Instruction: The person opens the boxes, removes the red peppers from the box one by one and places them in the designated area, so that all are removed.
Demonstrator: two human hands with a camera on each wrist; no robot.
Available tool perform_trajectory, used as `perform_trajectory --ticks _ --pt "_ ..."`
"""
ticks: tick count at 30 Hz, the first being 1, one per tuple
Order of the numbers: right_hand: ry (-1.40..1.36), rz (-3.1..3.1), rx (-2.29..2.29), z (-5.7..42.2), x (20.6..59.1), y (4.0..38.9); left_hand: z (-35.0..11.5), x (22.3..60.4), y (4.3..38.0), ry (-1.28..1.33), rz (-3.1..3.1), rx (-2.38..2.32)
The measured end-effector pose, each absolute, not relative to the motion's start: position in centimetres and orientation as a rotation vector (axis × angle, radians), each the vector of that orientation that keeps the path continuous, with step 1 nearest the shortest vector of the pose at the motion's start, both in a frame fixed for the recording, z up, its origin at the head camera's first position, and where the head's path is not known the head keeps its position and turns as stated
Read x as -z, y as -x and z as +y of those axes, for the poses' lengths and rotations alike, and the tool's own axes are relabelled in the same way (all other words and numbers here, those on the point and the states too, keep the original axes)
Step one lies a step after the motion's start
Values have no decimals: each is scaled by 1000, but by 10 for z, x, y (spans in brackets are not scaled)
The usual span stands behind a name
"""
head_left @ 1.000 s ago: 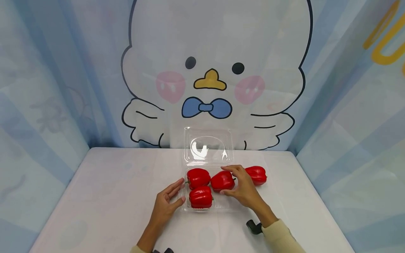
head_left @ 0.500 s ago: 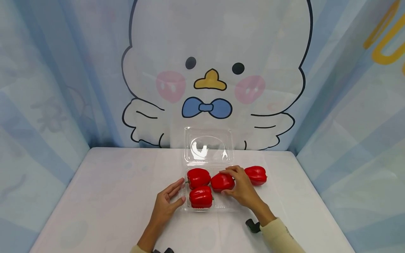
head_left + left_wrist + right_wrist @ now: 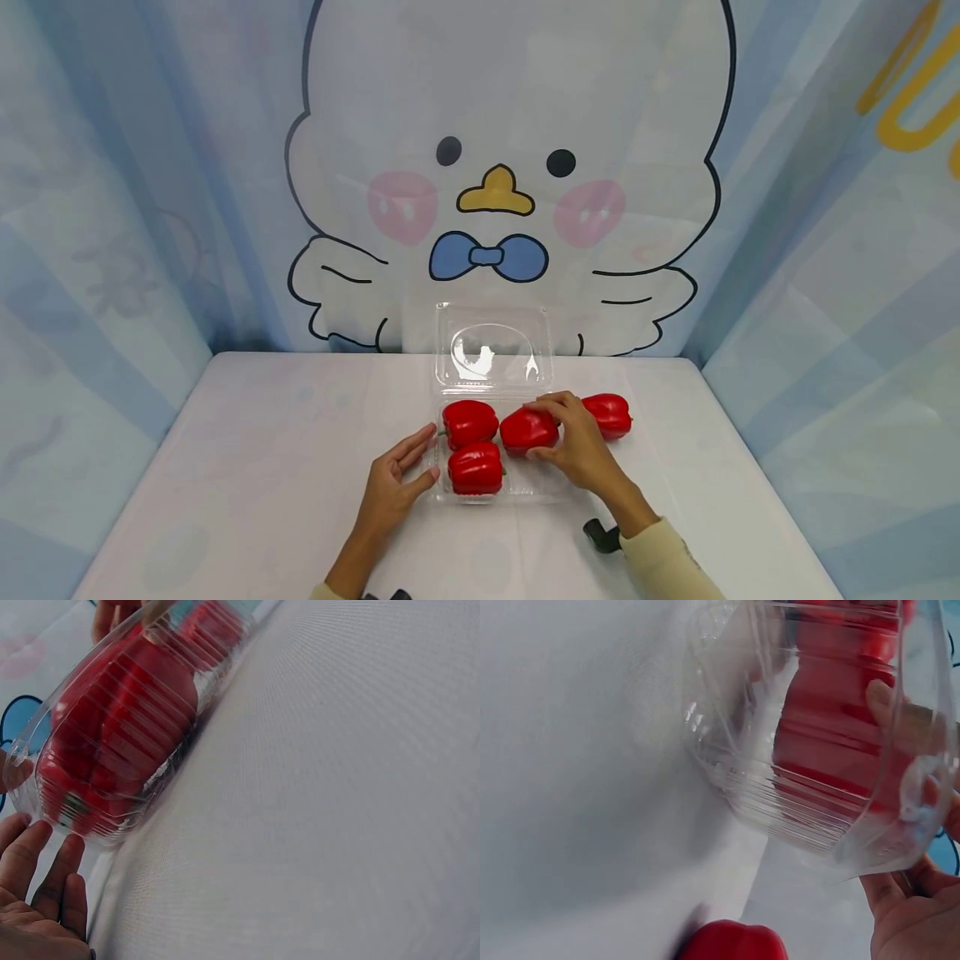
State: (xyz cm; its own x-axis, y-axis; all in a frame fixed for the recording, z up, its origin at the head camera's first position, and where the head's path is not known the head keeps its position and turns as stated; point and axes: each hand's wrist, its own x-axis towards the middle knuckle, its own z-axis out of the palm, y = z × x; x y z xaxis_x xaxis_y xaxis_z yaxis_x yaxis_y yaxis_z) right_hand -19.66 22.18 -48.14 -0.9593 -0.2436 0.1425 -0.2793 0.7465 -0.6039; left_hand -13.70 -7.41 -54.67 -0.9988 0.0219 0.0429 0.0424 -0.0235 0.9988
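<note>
A clear plastic clamshell box (image 3: 536, 483) stands with its lid (image 3: 495, 350) raised at the back. Two red bell peppers (image 3: 470, 423) lie one behind the other in its left half. In the back right part is another red bell pepper (image 3: 527, 431), gripped by my right hand (image 3: 577, 442) with thumb in front and fingers behind. My left hand (image 3: 397, 479) has extended fingers at the box's left wall; in the left wrist view its fingertips (image 3: 71, 851) are beside the ribbed plastic. The gripped pepper (image 3: 832, 720) shows through the wall in the right wrist view.
One more red bell pepper (image 3: 609, 416) lies on the white table (image 3: 300, 467) just right of the box, behind the right hand. A black wrist fitting (image 3: 602, 536) sits by the right sleeve. A patterned curtain (image 3: 495, 100) rises behind the table.
The right hand's fingers have closed further over the pepper's right end, hiding its stem. The left hand and the other peppers have stayed in place.
</note>
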Motion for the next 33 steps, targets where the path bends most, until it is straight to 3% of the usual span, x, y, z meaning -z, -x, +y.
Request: perform_trajectory --ticks 33 --pt "-393 -2765 -1002 235 448 179 -75 547 137 80 -2183 2229"
